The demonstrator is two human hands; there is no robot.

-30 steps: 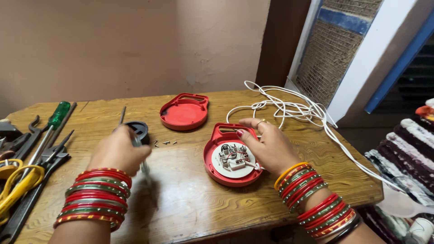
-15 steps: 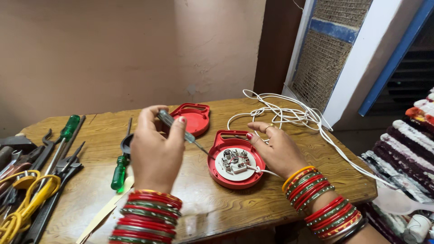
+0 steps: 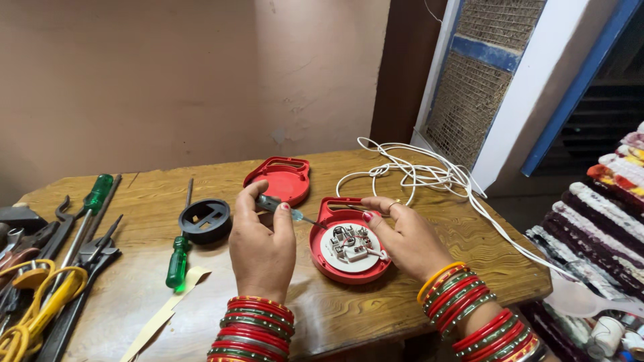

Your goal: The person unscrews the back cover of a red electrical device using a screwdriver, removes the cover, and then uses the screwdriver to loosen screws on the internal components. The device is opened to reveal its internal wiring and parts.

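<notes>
With the left hand (image 3: 261, 245) gripping the small screwdriver (image 3: 285, 209) and the right hand (image 3: 409, 238) steadying the red housing (image 3: 349, 243), a slipped tip could nick the white wires (image 3: 376, 253).

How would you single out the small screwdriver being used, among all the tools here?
On the wooden table, find the open red casing near the middle. The left hand holds the small screwdriver, tip towards that casing. Its handle looks clear; the green-handled screwdrivers lie untouched farther left.

red housing halves (image 3: 349, 245) (image 3: 280, 179): 2 | green-handled screwdrivers (image 3: 178, 261) (image 3: 98, 193): 2 | small tester screwdriver (image 3: 282, 208): 1 | black round part (image 3: 204, 220): 1 | white cord (image 3: 429, 177): 1 | hands (image 3: 260, 245) (image 3: 406, 234): 2
</notes>
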